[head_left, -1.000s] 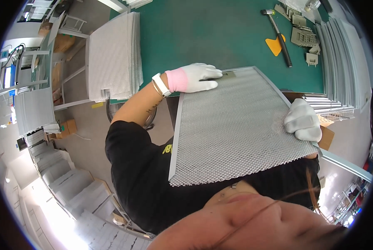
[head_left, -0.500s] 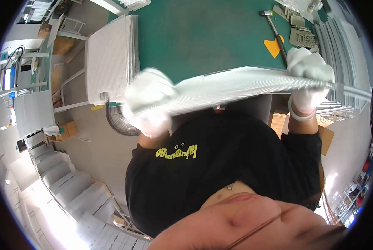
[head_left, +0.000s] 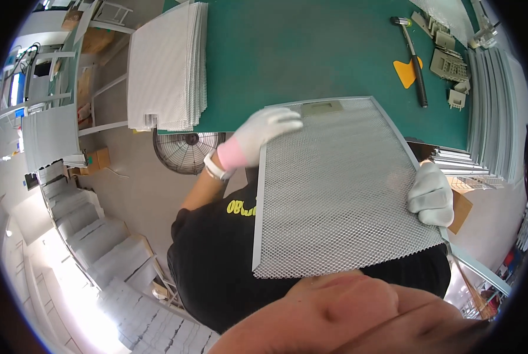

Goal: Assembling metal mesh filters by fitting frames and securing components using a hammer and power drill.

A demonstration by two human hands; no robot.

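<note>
A mesh filter panel (head_left: 340,183) lies tilted in front of me, its far edge over the table's near edge. Grey metal frame strips border its far, left and right sides; the near mesh edge is bare. At the far edge sits a small grey-green plate (head_left: 321,108). My left hand (head_left: 264,133), in a white glove with a pink cuff, rests across the far left corner with fingers stretched over the mesh. Curled round the right frame side is my gloved right hand (head_left: 431,196). A loose-ended frame strip (head_left: 479,268) juts out from the near right corner.
On the green table (head_left: 299,53) stand a stack of mesh sheets (head_left: 163,71) at left and, at right, a hammer (head_left: 414,62), a yellow scraper (head_left: 403,74) and small grey-green plates (head_left: 451,64). Frame strips (head_left: 491,112) line the right edge. A fan (head_left: 187,152) stands below left.
The panel has swung from nearly edge-on to showing its broad face, its near edge now closer to me. My left hand has flattened onto its far left corner; my right hand has come nearer.
</note>
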